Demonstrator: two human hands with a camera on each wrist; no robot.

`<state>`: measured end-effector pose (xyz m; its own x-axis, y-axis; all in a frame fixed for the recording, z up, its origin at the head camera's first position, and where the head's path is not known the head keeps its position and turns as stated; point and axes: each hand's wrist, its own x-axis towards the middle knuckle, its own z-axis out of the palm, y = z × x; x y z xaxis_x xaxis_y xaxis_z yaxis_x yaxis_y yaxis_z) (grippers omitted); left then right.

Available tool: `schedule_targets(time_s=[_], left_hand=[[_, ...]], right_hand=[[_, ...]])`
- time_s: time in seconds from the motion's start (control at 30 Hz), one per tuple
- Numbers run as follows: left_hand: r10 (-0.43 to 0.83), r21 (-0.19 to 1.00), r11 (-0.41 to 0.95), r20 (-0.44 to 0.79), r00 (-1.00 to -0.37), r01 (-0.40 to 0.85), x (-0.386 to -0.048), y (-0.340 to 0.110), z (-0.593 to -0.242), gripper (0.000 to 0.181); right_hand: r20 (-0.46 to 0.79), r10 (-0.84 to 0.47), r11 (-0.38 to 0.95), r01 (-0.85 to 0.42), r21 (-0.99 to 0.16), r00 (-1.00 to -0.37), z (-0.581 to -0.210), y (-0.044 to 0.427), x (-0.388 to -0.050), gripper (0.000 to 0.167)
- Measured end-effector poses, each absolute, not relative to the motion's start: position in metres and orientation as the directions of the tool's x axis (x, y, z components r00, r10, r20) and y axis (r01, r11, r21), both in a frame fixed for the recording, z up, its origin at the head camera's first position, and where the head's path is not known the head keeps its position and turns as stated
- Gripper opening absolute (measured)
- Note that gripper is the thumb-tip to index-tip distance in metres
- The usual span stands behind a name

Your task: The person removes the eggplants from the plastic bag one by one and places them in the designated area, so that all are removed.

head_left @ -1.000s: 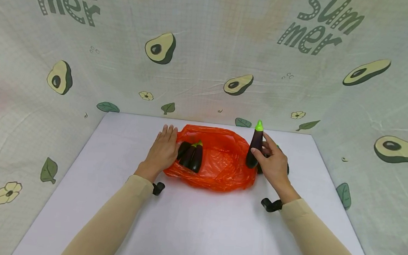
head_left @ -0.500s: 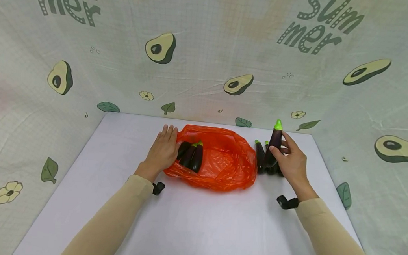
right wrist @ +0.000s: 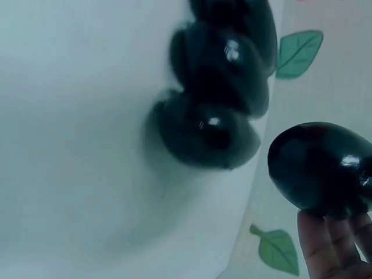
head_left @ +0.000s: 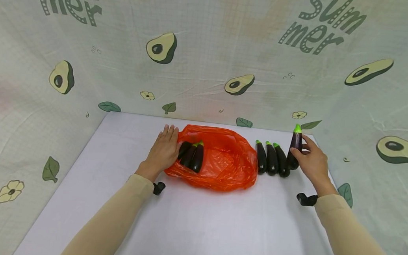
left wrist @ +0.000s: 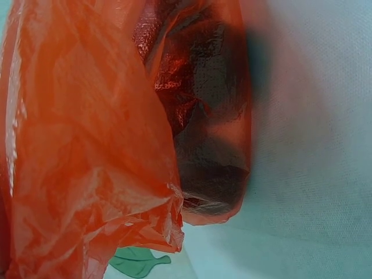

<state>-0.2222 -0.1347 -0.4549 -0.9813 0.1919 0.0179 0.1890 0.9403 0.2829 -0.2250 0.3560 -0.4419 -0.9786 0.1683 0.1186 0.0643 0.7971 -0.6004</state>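
Observation:
In the head view my right hand (head_left: 313,161) pinches a dark purple eggplant (head_left: 295,147) with a bright green stem end, held stem up at the right of the table. Just left of it, three eggplants (head_left: 272,159) lie side by side in a row. My left hand (head_left: 163,150), fingers straight, rests against the left edge of a red plastic bag (head_left: 223,160). Several eggplants (head_left: 190,156) lie in the bag's left part. The right wrist view shows the held eggplant (right wrist: 319,168) above the fingers; the left wrist view shows mostly the bag (left wrist: 87,139).
A white table (head_left: 214,227) carries everything. Behind and at both sides hangs a pale cloth (head_left: 199,91) printed with avocados, leaves and lettering. The right-hand eggplants lie close beside the bag's right edge.
My right hand has carried the eggplant from the bag's right edge rightward, past the row of eggplants, which has come into full view. My left hand and the bag have stayed in place.

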Motion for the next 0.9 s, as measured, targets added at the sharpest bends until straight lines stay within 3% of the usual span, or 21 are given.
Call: schedule_targets(time_s=[0.3,0.9], left_hand=[[0.186,0.286,0.941,0.010,-0.982,0.181,-0.223,-0.134,-0.455,0.070],[0.189,0.290,0.938,0.039,-0.981,0.192,-0.222,-0.134,-0.459,0.067]], right_hand=[[-0.019,0.138,0.831,0.126,-0.542,-0.990,-0.452,0.384,-0.233,0.072],[-0.082,0.088,0.869,0.117,-0.481,-0.993,-0.474,0.399,-0.240,0.071]])
